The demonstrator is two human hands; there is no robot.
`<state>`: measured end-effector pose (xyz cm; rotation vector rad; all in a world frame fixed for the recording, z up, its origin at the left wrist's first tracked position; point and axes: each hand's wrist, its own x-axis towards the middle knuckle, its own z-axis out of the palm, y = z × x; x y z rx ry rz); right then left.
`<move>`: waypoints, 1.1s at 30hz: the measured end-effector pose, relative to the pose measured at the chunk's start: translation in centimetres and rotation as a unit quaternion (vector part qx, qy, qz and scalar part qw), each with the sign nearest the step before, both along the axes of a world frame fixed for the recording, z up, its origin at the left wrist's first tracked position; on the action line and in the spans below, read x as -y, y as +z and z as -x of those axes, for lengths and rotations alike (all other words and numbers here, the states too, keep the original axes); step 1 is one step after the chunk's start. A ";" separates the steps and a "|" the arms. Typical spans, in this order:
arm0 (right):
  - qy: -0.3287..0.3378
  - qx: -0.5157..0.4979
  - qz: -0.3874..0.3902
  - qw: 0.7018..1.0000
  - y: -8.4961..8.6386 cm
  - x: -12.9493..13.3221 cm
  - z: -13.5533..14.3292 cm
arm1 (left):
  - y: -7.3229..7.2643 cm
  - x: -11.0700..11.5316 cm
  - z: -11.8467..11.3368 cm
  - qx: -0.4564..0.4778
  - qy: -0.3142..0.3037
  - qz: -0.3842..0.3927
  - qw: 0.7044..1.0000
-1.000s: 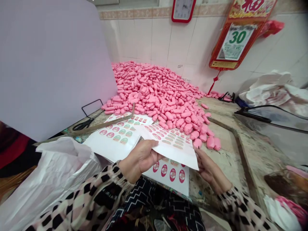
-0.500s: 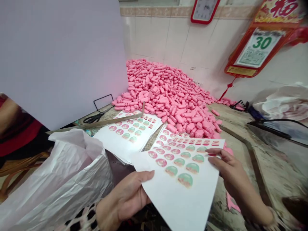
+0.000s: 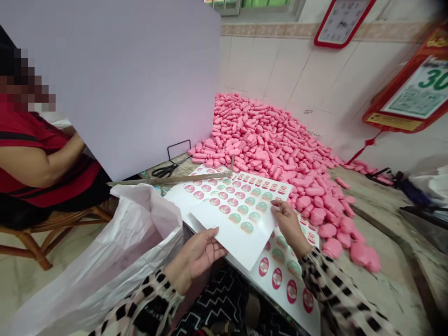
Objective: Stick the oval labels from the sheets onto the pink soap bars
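Observation:
A white sticker sheet (image 3: pixel 241 245), printed with rows of pink and green round designs, is held between my hands. My left hand (image 3: pixel 198 256) has its thumb on the sheet's near left edge, the other fingers curled below. At the right edge my right hand (image 3: pixel 289 226) pinches the sheet between thumb and fingers. The held sheet lies over or just above a stack of similar sheets (image 3: pixel 175 198), hiding part of it. Further sheets (image 3: pixel 257 277) with larger pink and green stickers lie beneath my right forearm.
A large heap of pink bottle-like pieces (image 3: pixel 266 135) covers the table's back. A metal strip (image 3: pixel 175 179) crosses the stack, near black scissors (image 3: pixel 164 170). A white plastic bag (image 3: pixel 140 233) stands at left; behind a pale panel (image 3: pixel 140 84), a person in red (image 3: pixel 38 158) sits.
The held sheet has moved left, from over the right-hand sheets to the left stack, both hands with it. The view has turned left, showing more of the seated person.

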<state>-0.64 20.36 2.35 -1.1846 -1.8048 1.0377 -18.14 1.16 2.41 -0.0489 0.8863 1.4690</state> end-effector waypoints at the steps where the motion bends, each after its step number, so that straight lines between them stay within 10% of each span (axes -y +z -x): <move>1: 0.013 0.005 0.020 1.000 -0.7 -0.4 1.1 | -0.4 -0.1 0.2 -0.008 0.009 0.010 1.000; 19: 0.092 0.132 0.006 0.987 -3.8 -4.2 12.8 | -1.6 1.0 1.4 -0.081 0.004 0.113 0.990; 33: 0.049 0.485 -0.164 0.858 -0.9 -6.7 2.2 | -1.8 2.5 -2.2 -0.189 -0.189 0.091 0.959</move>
